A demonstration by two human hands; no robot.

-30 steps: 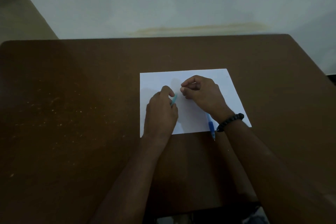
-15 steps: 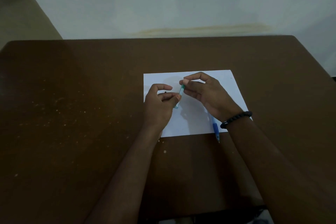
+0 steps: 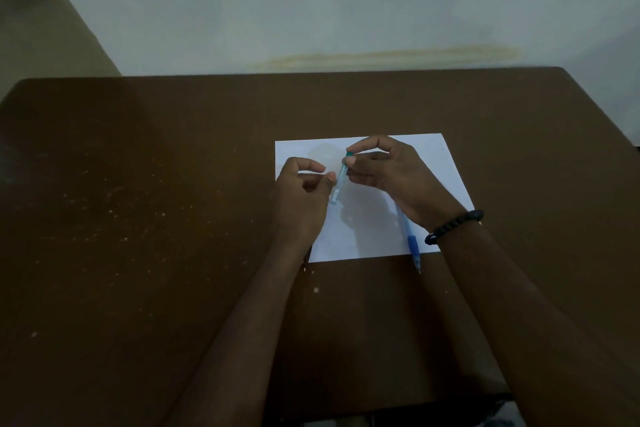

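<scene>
A white sheet of paper [image 3: 433, 163] lies on the brown table [image 3: 156, 218]. Above the sheet I hold a small clear tube with a teal cap [image 3: 340, 182], tilted nearly upright. My right hand [image 3: 391, 173] pinches its capped top end between thumb and forefinger. My left hand [image 3: 304, 194] pinches the tube's lower part with its fingertips. A blue pen [image 3: 410, 239] lies on the paper under my right wrist, its tip past the sheet's near edge. A black bead bracelet [image 3: 453, 226] sits on my right wrist.
Pale specks are scattered over the left half of the table. A white wall [image 3: 311, 3] stands just behind the table's far edge. The table's near edge runs below my forearms.
Both hands have lifted off the paper. The teal-capped tube has come up from low at my left hand to a near-upright hold between both hands.
</scene>
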